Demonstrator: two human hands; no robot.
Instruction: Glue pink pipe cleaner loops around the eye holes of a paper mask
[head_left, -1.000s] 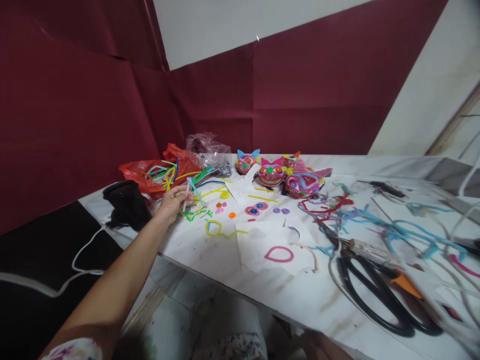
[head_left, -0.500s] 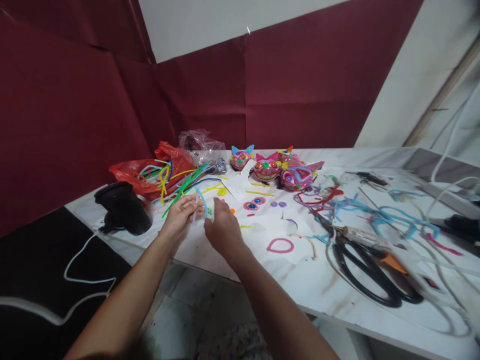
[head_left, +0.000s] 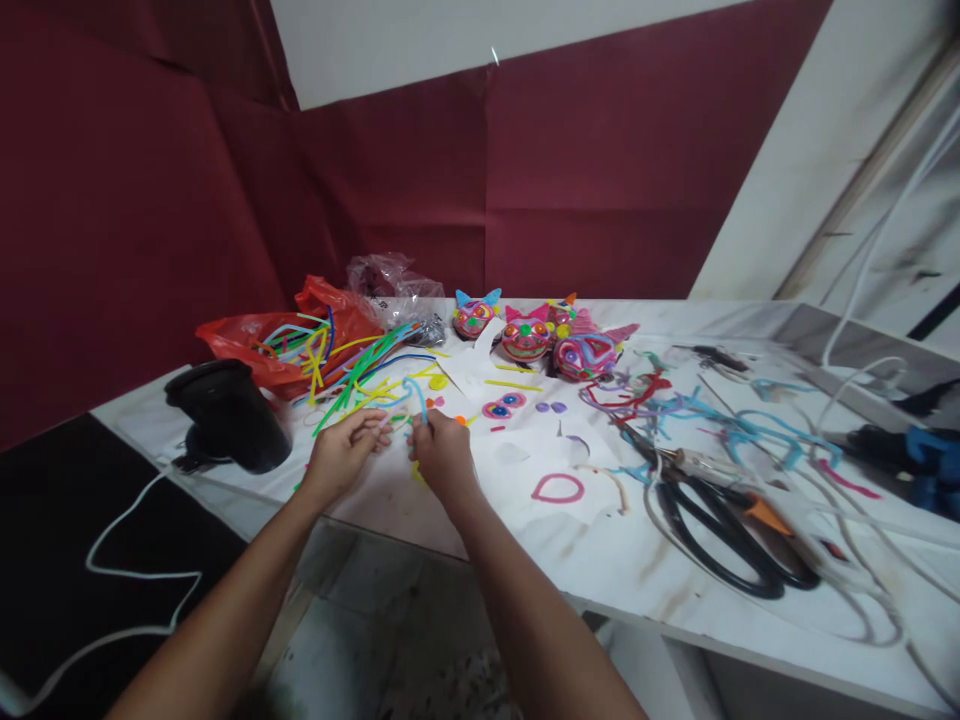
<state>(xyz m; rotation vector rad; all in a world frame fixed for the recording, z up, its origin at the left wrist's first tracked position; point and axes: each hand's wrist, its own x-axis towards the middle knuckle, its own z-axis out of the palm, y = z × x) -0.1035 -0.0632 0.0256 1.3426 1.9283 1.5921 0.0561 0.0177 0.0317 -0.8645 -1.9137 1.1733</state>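
Over the near left part of the white, marble-patterned surface (head_left: 626,560), the left hand (head_left: 349,452) had its fingers closed on a short lilac strip (head_left: 384,424). The right hand's (head_left: 444,455) fingers pinched a fuzzy light-blue strip (head_left: 422,402), which rose from the fingertips and bent left. That hand partly hid a yellow piece (head_left: 418,472). Left stood a black flared object (head_left: 244,420); behind it, strips spilled from a crinkled red bag (head_left: 236,335). Bright round animal heads (head_left: 525,339) sat far off, a pink loop (head_left: 559,501) and black-handled scissors (head_left: 766,590) right.
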